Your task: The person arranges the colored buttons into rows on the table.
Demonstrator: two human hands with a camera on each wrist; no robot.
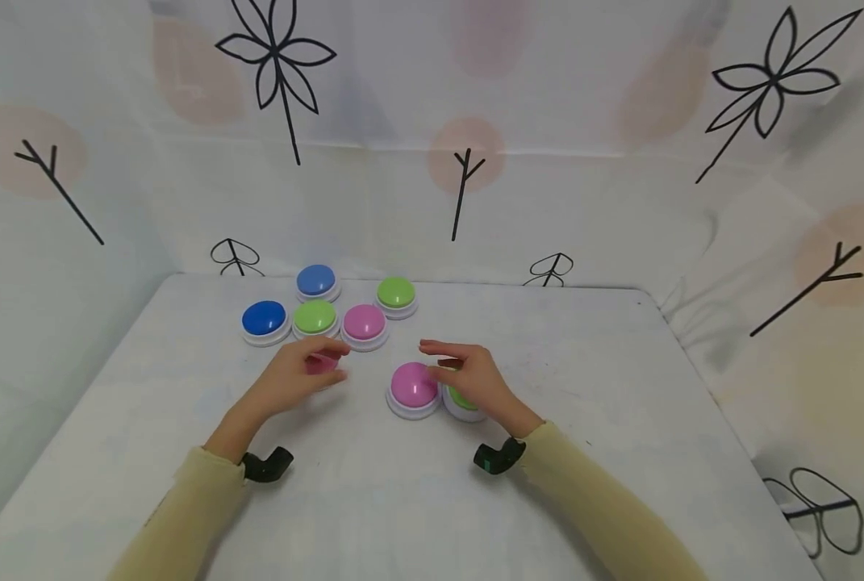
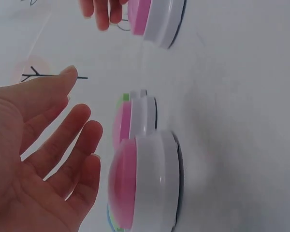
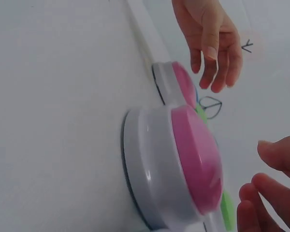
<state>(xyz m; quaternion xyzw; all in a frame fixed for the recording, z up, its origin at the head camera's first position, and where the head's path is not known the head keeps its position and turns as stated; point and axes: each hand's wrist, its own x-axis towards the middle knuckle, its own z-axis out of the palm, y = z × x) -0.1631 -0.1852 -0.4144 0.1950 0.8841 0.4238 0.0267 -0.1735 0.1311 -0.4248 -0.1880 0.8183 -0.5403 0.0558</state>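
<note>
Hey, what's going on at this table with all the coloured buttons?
A person has both hands over a white table of dome buttons. The left hand hovers open above a pink button. The right hand hangs open over a green button, next to another pink button. Five more buttons sit grouped farther back.

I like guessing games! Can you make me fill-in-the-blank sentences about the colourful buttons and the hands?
1. The big button between the two hands is ____.
2. Under the right hand sits a ____ button.
3. The left hand hovers over a small ____ button.
4. At the back, the table holds two blue, two green and one ____ button.

Missing words: pink; green; pink; pink
</note>
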